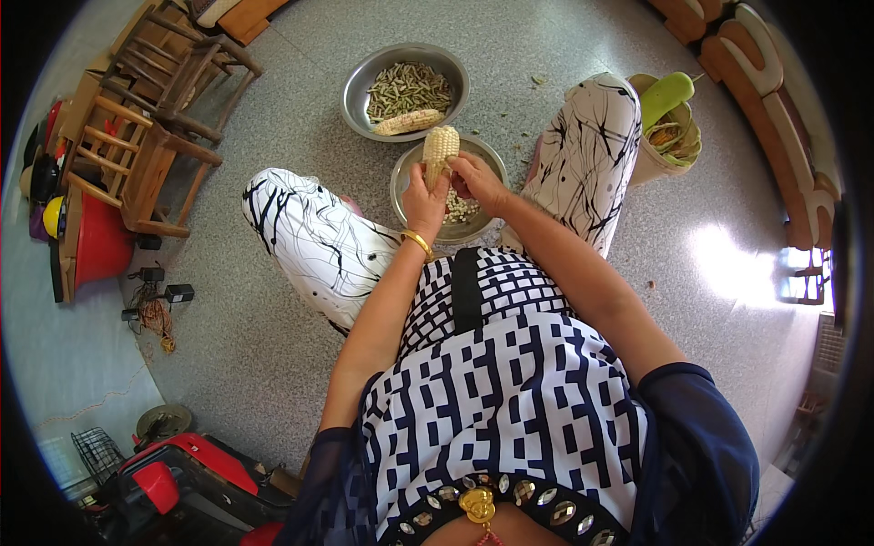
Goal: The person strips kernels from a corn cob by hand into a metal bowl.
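Observation:
An ear of pale corn (441,145) stands upright between my hands, over a small metal bowl (502,158). Around its lower part my left hand (425,199) is closed. My right hand (480,183) touches the ear's right side with thumb and fingers; whether it also grips the ear is hard to see. Loose corn kernels (459,210) lie in the small bowl. Beyond it sits a larger metal basin (349,95) with many small greenish-brown pods (408,89) and another ear of corn (408,123) at its near edge.
Right of my knee, a pale sack (664,164) holds a long green gourd (666,101) and husks. Wooden chairs (147,181) and a red tub (102,239) stand at left. Cables with adapters (153,307) lie on the floor. A red and black vehicle (212,464) is at lower left.

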{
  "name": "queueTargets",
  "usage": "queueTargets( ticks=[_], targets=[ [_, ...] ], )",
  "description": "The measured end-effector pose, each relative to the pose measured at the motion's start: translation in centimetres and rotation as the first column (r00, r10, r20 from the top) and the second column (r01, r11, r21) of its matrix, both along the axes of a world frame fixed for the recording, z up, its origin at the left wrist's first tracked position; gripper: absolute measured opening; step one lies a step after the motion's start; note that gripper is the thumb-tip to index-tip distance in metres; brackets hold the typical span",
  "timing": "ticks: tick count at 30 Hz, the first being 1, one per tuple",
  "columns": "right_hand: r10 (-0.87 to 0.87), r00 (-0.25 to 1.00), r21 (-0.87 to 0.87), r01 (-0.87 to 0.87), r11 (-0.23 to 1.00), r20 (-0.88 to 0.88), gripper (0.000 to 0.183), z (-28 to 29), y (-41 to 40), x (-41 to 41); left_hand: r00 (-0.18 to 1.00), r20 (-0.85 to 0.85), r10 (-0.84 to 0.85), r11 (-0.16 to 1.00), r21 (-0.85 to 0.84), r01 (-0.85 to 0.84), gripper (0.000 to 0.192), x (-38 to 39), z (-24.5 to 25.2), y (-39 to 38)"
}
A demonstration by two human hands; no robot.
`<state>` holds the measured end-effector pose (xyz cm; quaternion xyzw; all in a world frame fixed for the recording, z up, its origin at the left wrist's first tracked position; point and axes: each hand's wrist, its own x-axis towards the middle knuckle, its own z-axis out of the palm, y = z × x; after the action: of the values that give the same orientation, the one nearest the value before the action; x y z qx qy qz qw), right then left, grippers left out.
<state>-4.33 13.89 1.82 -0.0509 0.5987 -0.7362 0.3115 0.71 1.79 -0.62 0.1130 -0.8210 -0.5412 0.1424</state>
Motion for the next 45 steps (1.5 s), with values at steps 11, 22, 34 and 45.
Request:
queueTargets(
  ticks=[11, 22, 34, 45],
  targets=[
    [0.048, 0.999, -0.088, -0.046, 0.995, 0.015, 0.029, -0.2, 0.5, -0.1, 0.998, 0.049, -0.035, 0.980, 0.196, 0.025, 0.040, 0.6, 2.2, 0.7],
    [0.045, 0.999, -0.064, -0.047, 0.997, -0.021, 0.031, 0.0, 0.2, 0.0, 0.997, 0.063, -0.039, 0.971, 0.237, 0.023, 0.042, 0.9, 2.9, 0.6],
    [-0.015, 0.998, -0.024, 0.017, 1.000, 0.067, 0.022, 0.5, 0.1, 0.2, 0.998, -0.044, -0.046, 0.997, 0.065, 0.049, 0.040, 0.1, 0.2, 0.0],
    [0.016, 0.999, -0.081, -0.012, 0.997, 0.047, 0.025, -2.3, 0.2, -1.1, 0.994, 0.108, -0.032, 0.977, 0.213, 0.009, 0.040, 0.5, 1.5, 0.7]
  ],
)
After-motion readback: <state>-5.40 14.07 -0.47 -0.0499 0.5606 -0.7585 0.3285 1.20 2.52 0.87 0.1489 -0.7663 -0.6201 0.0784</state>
